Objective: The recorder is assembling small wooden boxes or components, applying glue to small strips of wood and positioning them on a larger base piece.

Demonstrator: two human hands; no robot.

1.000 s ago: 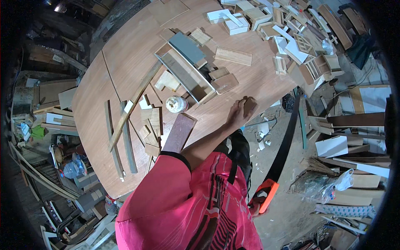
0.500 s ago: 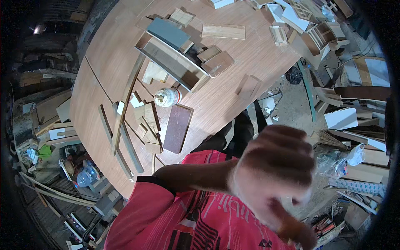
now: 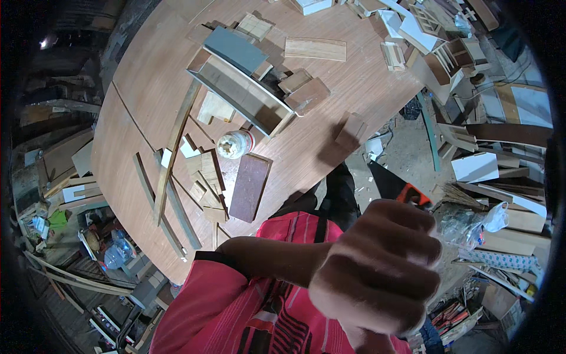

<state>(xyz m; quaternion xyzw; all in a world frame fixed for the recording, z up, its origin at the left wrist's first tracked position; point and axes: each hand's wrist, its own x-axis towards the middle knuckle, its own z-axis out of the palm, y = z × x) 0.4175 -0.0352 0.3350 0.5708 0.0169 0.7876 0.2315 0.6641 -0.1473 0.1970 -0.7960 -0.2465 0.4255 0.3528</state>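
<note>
In the head view, the left hand (image 3: 377, 271) has come off the wood block (image 3: 352, 130), now unheld at the table's (image 3: 368, 88) edge. Its fingers curl together before the saw (image 3: 389, 179), perhaps empty. The right hand is hidden, its fingers unreadable.

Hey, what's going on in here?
Someone in a pink shirt has their left hand up close in view, curled into a fist. A saw shows beyond it, partly hidden; the right hand is out of view. On the table, a wooden block sits near the edge, with a jar and scattered wood pieces about.
</note>
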